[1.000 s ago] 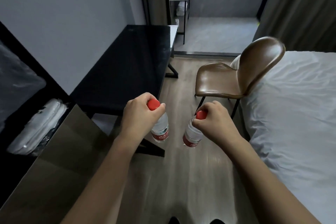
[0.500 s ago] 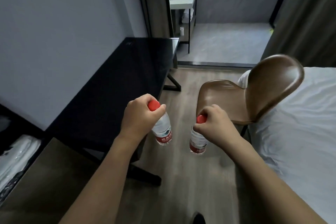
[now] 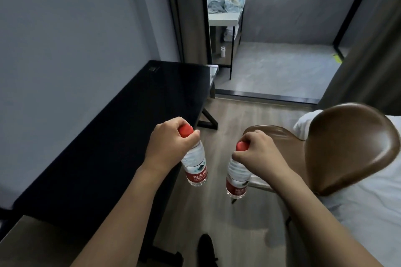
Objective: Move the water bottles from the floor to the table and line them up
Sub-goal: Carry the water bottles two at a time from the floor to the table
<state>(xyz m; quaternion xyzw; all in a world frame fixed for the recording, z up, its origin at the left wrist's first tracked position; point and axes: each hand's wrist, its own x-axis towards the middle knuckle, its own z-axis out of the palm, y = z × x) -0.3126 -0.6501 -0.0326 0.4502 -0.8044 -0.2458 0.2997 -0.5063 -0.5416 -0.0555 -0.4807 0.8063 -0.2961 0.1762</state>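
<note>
a wood floor (image 3: 217, 219) runs between a black counter (image 3: 134, 128) on the left and a white bed (image 3: 368, 212) on the right. nearest, both forearms reach forward and down from the bottom edge. the left hand (image 3: 167, 143) has its fingers curled round the neck of a water bottle (image 3: 195, 169) just under its red cap, the bottle hanging upright beside the counter's near edge. the right hand (image 3: 258, 154) grips a second water bottle (image 3: 237, 178) the same way, hanging over the floor in front of a brown chair (image 3: 347, 149). the two bottles are near each other, not touching. beyond lie a grey raised floor and a window. compared with half a second ago, the view has tipped up, the chair sits lower right, and both bottles show more of their labels.
</note>
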